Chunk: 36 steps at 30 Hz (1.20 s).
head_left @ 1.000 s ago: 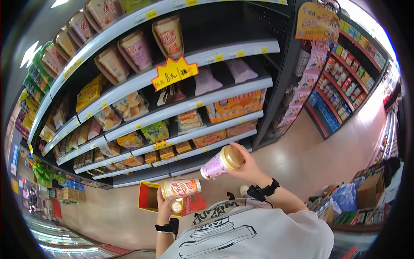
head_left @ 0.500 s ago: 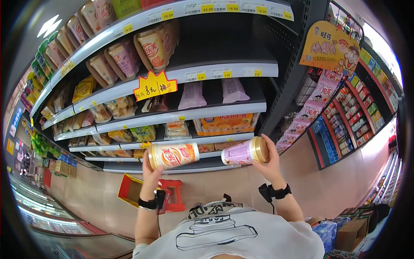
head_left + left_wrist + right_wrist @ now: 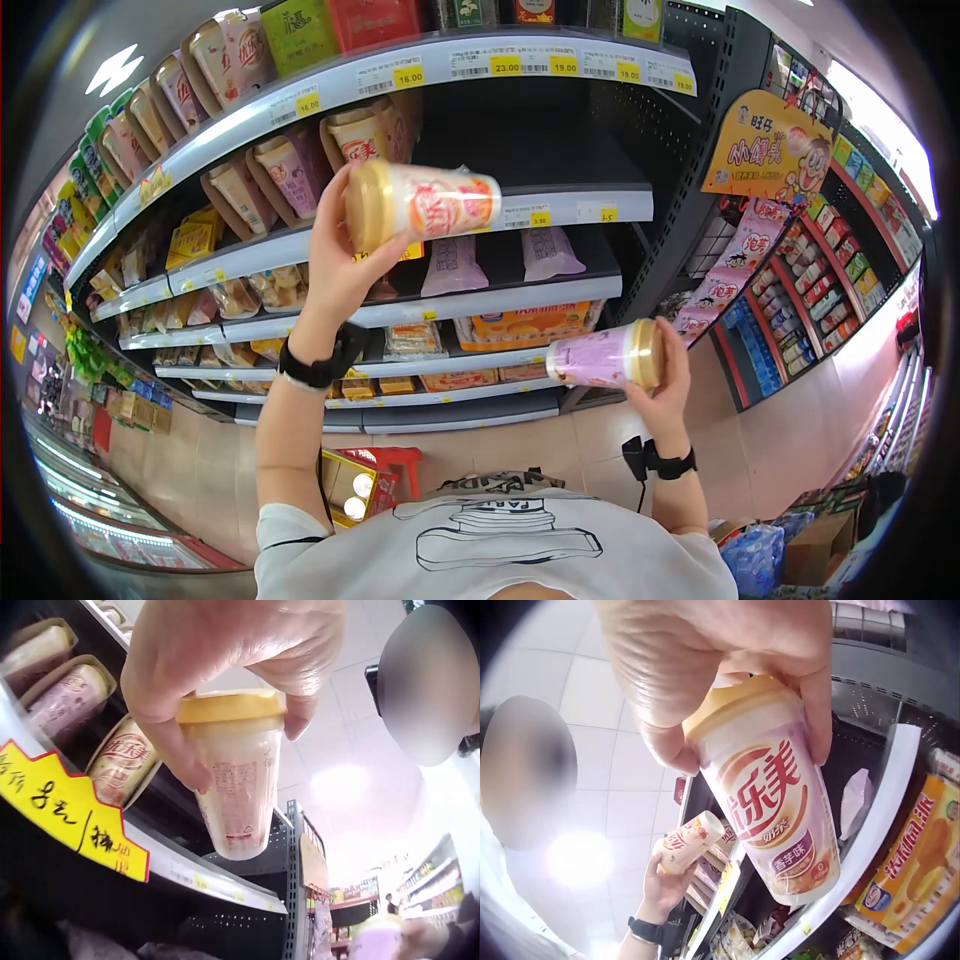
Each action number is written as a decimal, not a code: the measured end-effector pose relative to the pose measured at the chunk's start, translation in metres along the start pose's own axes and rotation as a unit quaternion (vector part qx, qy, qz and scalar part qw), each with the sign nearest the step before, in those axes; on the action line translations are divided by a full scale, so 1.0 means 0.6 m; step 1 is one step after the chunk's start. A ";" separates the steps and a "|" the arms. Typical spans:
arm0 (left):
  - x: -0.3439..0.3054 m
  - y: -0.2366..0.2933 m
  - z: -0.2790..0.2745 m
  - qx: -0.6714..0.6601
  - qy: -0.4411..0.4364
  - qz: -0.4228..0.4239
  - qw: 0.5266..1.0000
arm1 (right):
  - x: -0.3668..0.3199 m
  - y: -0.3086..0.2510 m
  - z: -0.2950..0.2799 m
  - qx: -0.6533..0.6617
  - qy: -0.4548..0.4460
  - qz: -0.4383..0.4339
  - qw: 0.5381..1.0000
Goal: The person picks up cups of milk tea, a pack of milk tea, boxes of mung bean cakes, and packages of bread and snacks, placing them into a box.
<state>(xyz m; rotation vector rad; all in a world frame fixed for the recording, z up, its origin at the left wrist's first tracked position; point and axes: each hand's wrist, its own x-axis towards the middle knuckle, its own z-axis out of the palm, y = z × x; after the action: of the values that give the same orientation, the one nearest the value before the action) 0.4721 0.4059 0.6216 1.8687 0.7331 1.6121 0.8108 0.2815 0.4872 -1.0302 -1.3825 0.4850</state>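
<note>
From the head view, I could see the left hand (image 3: 345, 270) holding a white-and-orange milk tea cup (image 3: 445, 208) in the air in front of the shelving, its fingers and thumb curled round the gold lid end. The cup lay nearly sideways, base pointing right. Lower and well apart, the right hand (image 3: 665, 395) gripped a lilac milk tea cup (image 3: 598, 359), tilted the same way. Similar cups sat in card sleeves along the upper shelf, glossy lilac bags (image 3: 455, 265) hung puckered below, and a yellow-and-red box (image 3: 347, 480) stood on the smooth floor tiles.

The left wrist view gave the hold away: fingertips on one side and thumb on the other, spread only as wide as the ridged lid. That looked sensible to me, since the tapering wall seemed thin enough to dent if squeezed. A jagged yellow card sign (image 3: 71, 814) with handwriting ran along the shelf edge, so I'd have kept the cup's base clear of it.

In the right wrist view, the fingers pinched the lilac cup about its matt, caramel-coloured lid, leaving the shiny taro label uncovered. A firm, even pinch with a steady wrist would suit such a smooth, narrowing shape best.
</note>
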 end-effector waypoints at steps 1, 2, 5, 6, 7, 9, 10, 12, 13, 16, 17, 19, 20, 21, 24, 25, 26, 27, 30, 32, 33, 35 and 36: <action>0.019 -0.003 0.002 0.012 -0.011 0.013 1.000 | 0.011 -0.013 0.000 0.019 0.006 -0.017 1.000; 0.036 -0.003 0.005 0.030 -0.011 0.014 0.999 | 0.022 -0.026 0.003 0.023 0.018 -0.028 0.999; 0.080 -0.009 0.008 0.094 -0.014 0.029 0.995 | 0.057 -0.053 0.008 -0.017 0.046 -0.092 0.995; 0.091 -0.010 0.009 0.141 -0.014 0.043 0.989 | 0.070 -0.063 0.015 -0.030 0.066 -0.111 0.991; 0.101 -0.010 0.010 0.139 -0.016 0.046 0.989 | 0.084 -0.072 0.022 -0.043 0.085 -0.131 0.987; 0.118 -0.010 0.015 0.212 -0.040 0.089 0.972 | 0.110 -0.085 0.032 -0.064 0.096 -0.151 0.982; 0.125 -0.012 0.017 0.218 -0.048 0.108 0.969 | 0.123 -0.093 0.041 -0.065 0.112 -0.170 0.977; 0.138 -0.008 0.023 0.243 -0.055 0.110 0.962 | 0.149 -0.103 0.058 -0.075 0.132 -0.197 0.969; 0.141 -0.008 0.026 0.271 -0.061 0.107 0.955 | 0.162 -0.108 0.069 -0.093 0.138 -0.203 0.965; 0.154 -0.011 0.037 0.302 -0.057 0.119 0.944 | 0.205 -0.107 0.092 -0.099 0.146 -0.229 0.957; 0.157 -0.008 0.041 0.320 -0.054 0.132 0.937 | 0.221 -0.105 0.100 -0.098 0.153 -0.249 0.951; 0.158 0.009 0.049 0.359 -0.064 0.093 0.926 | 0.254 -0.100 0.112 -0.106 0.155 -0.276 0.943; 0.160 0.017 0.052 0.397 -0.075 0.052 0.913 | 0.266 -0.105 0.119 -0.143 0.160 -0.287 0.934; 0.165 0.021 0.055 0.397 -0.070 0.053 0.914 | 0.285 -0.096 0.125 -0.146 0.162 -0.300 0.929; 0.181 0.024 0.063 0.422 -0.095 0.032 0.901 | 0.330 -0.078 0.140 -0.153 0.133 -0.313 0.928; 0.194 0.018 0.063 0.428 -0.111 0.030 0.897 | 0.344 -0.070 0.144 -0.151 0.130 -0.314 0.928; 0.205 0.010 0.062 0.434 -0.126 0.028 0.892 | 0.357 -0.065 0.147 -0.158 0.124 -0.311 0.929; 0.213 0.002 0.062 0.435 -0.123 0.027 0.891 | 0.370 -0.063 0.151 -0.164 0.118 -0.309 0.929; 0.240 -0.017 0.057 0.408 -0.149 0.007 0.901 | 0.408 -0.070 0.155 -0.153 0.090 -0.278 0.944; 0.245 -0.002 0.063 0.385 -0.154 -0.016 0.910 | 0.430 -0.076 0.158 -0.183 0.063 -0.244 0.950; 0.246 0.003 0.065 0.357 -0.164 -0.037 0.919 | 0.442 -0.077 0.161 -0.181 0.059 -0.245 0.951; 0.256 -0.012 0.068 0.333 -0.163 -0.032 0.928 | 0.465 -0.081 0.166 -0.189 -0.009 -0.240 0.952; 0.259 -0.020 0.071 0.307 -0.166 -0.024 0.937 | 0.476 -0.084 0.166 -0.161 -0.065 -0.214 0.961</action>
<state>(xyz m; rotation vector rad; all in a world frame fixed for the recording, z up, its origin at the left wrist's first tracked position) 0.5333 0.5231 0.7146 2.4473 1.2090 1.0500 0.7557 0.5163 0.6764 -0.9289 -1.7863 0.0038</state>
